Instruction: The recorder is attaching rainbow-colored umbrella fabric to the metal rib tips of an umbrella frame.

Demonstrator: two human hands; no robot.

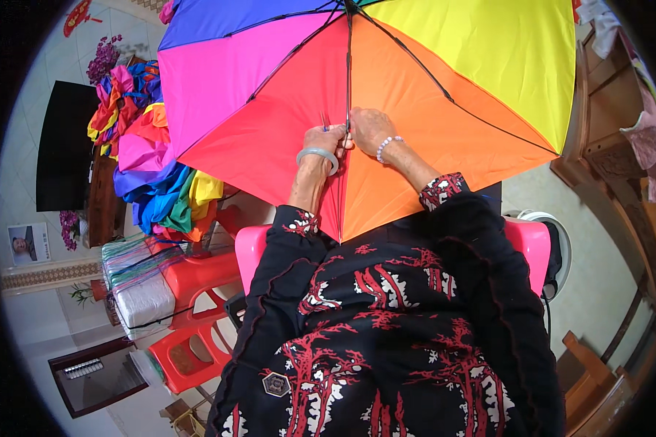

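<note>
A rainbow-coloured umbrella (415,138) is spread open in front of me, its inside and dark ribs showing. My left hand (323,143), with a pale bangle at the wrist, is closed at the middle rib (348,73), over the red panel. Thin pointed tips (324,119) with a bit of blue stick up from its fingers; what they belong to is hidden. Over the orange panel, my right hand (372,132), wearing a beaded bracelet, is closed with its fingertips pinching the same rib. The two hands almost touch. Any thread between them is too fine to make out.
To the left lie heaped multicoloured cloths (149,153). Below them, red stools (197,280) bear a white bundle (142,298) with coloured threads across it. A pink chair (526,251) is around me. On the right stand a white bucket (561,255) and wooden furniture (612,146).
</note>
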